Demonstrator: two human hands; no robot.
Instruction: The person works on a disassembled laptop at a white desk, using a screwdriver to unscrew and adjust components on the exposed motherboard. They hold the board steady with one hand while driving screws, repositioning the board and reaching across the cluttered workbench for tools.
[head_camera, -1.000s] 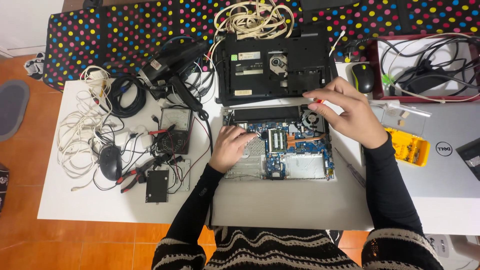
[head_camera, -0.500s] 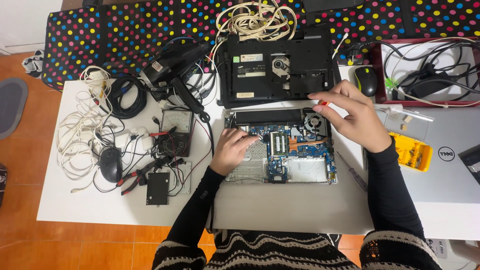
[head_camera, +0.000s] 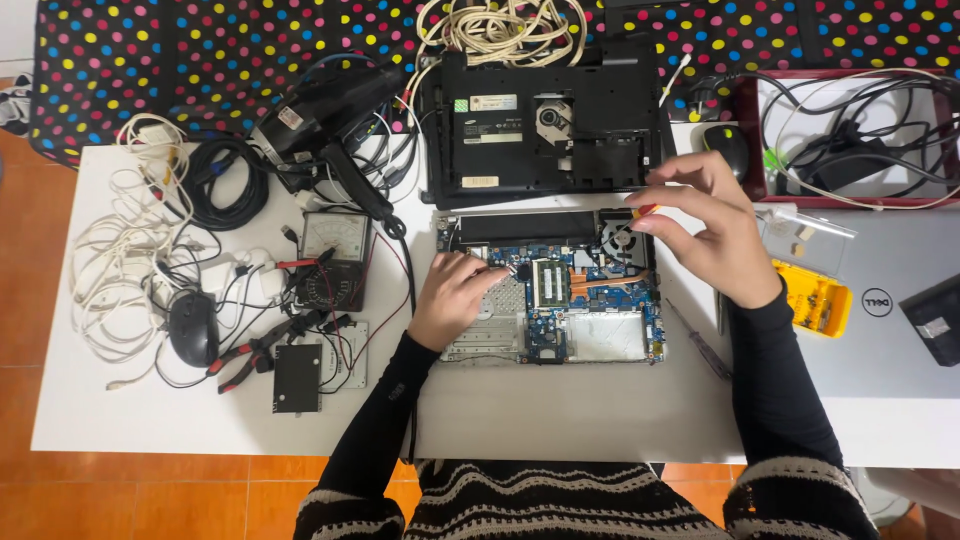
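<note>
An opened laptop base with a blue motherboard (head_camera: 560, 300) lies on the white table in front of me. My left hand (head_camera: 452, 296) rests on the board's left part, its fingertips at a small black part near the middle. My right hand (head_camera: 712, 232) hovers over the cooling fan (head_camera: 618, 238) at the board's upper right and pinches the red-orange handle of a small screwdriver (head_camera: 645, 211). A black laptop bottom cover (head_camera: 545, 125) lies upside down just behind the board.
An analogue multimeter (head_camera: 327, 250), a black power tool (head_camera: 325, 120), cables, pliers (head_camera: 250, 355), a black mouse (head_camera: 192, 328) and a small drive (head_camera: 297, 378) crowd the left. On the right lie a yellow bit case (head_camera: 815, 300), a second screwdriver (head_camera: 700, 340), a silver laptop (head_camera: 890, 330) and a red tray (head_camera: 750, 150).
My right hand has drifted slightly left and up over the fan with the screwdriver. My left hand stays on the board.
</note>
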